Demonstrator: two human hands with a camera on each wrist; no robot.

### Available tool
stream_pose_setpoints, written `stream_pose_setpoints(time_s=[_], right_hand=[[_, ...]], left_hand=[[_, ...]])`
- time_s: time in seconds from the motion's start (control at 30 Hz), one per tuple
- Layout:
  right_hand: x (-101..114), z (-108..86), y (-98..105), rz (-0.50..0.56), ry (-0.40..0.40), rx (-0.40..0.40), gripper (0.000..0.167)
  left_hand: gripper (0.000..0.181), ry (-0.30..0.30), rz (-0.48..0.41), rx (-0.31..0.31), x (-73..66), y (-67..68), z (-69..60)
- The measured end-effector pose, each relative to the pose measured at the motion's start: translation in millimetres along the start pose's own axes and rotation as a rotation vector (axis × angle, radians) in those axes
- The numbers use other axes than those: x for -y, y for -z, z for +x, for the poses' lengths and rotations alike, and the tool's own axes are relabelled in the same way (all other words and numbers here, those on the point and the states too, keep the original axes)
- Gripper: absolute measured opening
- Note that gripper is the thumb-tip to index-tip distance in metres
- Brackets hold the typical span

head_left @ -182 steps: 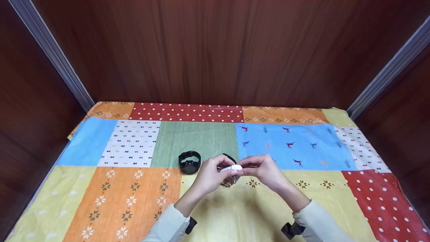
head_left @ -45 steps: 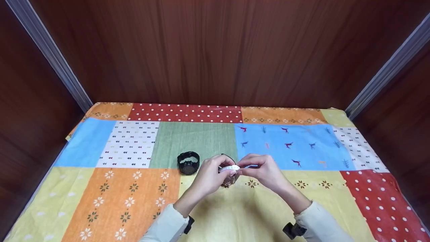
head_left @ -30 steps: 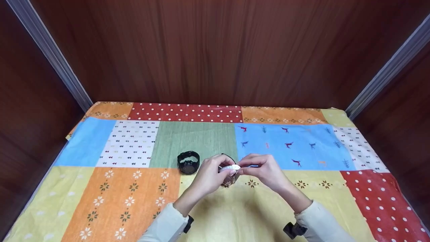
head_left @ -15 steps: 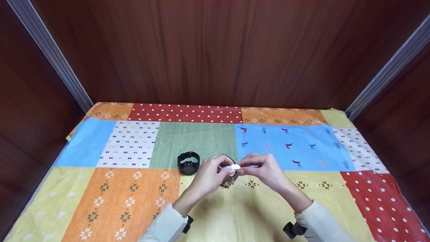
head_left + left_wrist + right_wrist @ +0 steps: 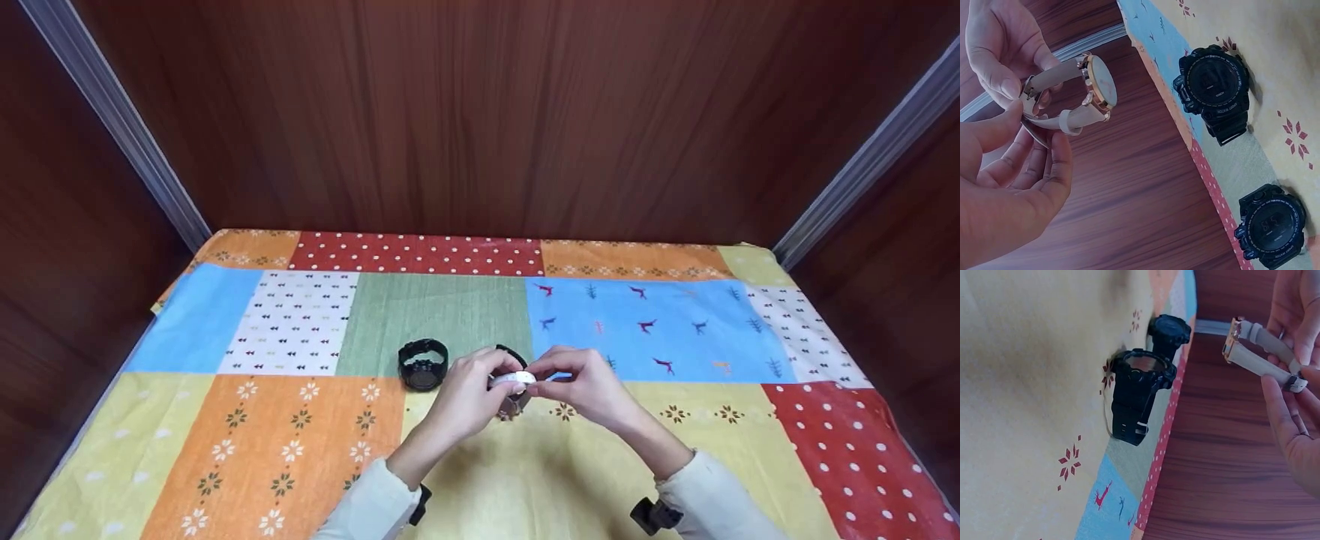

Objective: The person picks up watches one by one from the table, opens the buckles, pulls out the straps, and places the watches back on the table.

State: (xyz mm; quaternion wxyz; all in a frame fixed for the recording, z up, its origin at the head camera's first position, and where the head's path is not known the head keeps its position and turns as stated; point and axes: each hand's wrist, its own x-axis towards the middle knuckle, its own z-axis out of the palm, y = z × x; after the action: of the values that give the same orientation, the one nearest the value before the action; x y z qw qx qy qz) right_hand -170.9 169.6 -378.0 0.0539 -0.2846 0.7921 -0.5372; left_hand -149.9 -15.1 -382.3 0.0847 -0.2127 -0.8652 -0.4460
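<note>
A wristwatch with a pale strap and a rose-gold case [image 5: 1102, 81] is held up between both hands. Its strap is looped, with the two ends meeting at the buckle [image 5: 1030, 93]. The left hand [image 5: 469, 390] pinches the strap near the buckle with thumb and fingers. From the other side, the right hand [image 5: 589, 386] pinches the strap at the same spot, its fingertips close to the left thumb. In the right wrist view, the strap [image 5: 1258, 367] runs from the case to the fingers. Fingers partly cover the buckle.
Two black sport watches stand on the patchwork tablecloth [image 5: 285, 450]. One black watch [image 5: 423, 366] is left of the hands; the other black watch [image 5: 1216, 81] lies just beyond them, mostly hidden in the head view. A brown wood-grain panel [image 5: 480, 112] rises behind the table.
Both hands stay at the same place with the pale-strapped watch. The right fingers and the strap between the hands shift slightly. The black watches have not moved.
</note>
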Motion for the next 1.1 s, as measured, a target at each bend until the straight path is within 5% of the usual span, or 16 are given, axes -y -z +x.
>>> stream_pose_setpoints(time_s=[0.8, 1.1], right_hand=[[2.5, -2.6, 2.8, 0.045, -0.107, -0.041, 0.016], [1.7, -1.9, 3.1, 0.044, -0.098, -0.020, 0.016]], left_hand=[[0.005, 0.039, -0.099, 0.037, -0.4, 1.9, 0.3], [0.006, 0.015, -0.058, 0.013, -0.2, 0.2, 0.8]])
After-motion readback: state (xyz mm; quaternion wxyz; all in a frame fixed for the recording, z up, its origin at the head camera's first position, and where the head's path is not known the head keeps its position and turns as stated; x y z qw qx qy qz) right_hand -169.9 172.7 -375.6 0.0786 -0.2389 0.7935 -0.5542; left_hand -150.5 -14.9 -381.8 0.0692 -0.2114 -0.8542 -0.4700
